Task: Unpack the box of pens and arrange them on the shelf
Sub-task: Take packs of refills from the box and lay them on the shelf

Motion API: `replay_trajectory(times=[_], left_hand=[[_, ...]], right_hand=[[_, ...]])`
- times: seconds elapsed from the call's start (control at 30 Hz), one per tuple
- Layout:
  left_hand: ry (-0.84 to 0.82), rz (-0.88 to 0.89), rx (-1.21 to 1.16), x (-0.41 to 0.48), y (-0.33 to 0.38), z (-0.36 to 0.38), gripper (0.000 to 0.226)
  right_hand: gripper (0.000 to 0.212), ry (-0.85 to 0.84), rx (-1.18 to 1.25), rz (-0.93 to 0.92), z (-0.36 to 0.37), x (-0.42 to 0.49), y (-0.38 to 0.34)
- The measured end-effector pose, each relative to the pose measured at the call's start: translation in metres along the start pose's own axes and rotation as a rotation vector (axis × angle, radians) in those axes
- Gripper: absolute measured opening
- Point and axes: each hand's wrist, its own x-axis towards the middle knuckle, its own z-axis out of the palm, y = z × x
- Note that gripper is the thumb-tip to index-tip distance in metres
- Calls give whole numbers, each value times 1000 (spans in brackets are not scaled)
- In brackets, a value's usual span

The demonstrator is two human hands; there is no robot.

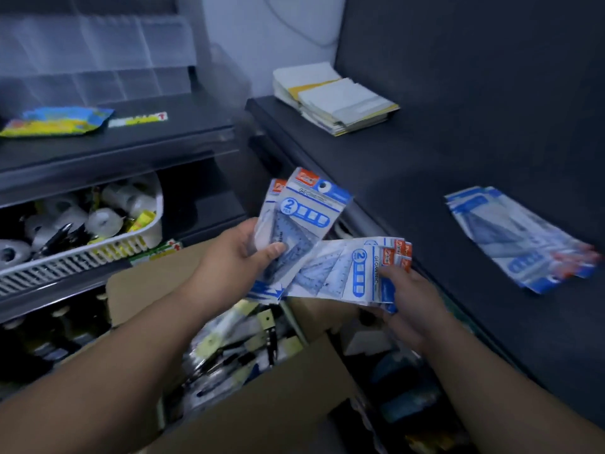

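The left hand [248, 247] pinches two upright packs [307, 211] printed "GEOMETRIC" and a large "2". Just beside it, the right hand [409, 296] grips a fan of matching packs [347, 273]. The cardboard box [147, 283] of pens [229, 352] sits below both hands. A pile of packs [520, 237] lies on the shelf [425, 178] to their right.

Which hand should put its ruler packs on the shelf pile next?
Probably the right hand: its fanned packs sit nearer the pile on the dark shelf. The left hand holds upright packs farther away.
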Motion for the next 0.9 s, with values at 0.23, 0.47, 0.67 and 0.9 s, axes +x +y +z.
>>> replay_trajectory(times=[0.23,0.47,0.67,0.9], left_hand=[[-344,155,320,19,94,102,13],[-420,622,692,28,164,221,38],[-633,609,761,26,178,295,40],[-725,699,842,37,173,334,22]], right_hand=[[22,3,149,-106,-96,-47,-67],[33,-20,194,-177,-207,-106,-111],[41,12,256,-131,-277,-135,-115],[49,-109,-43,-255,-303,-138,-114]])
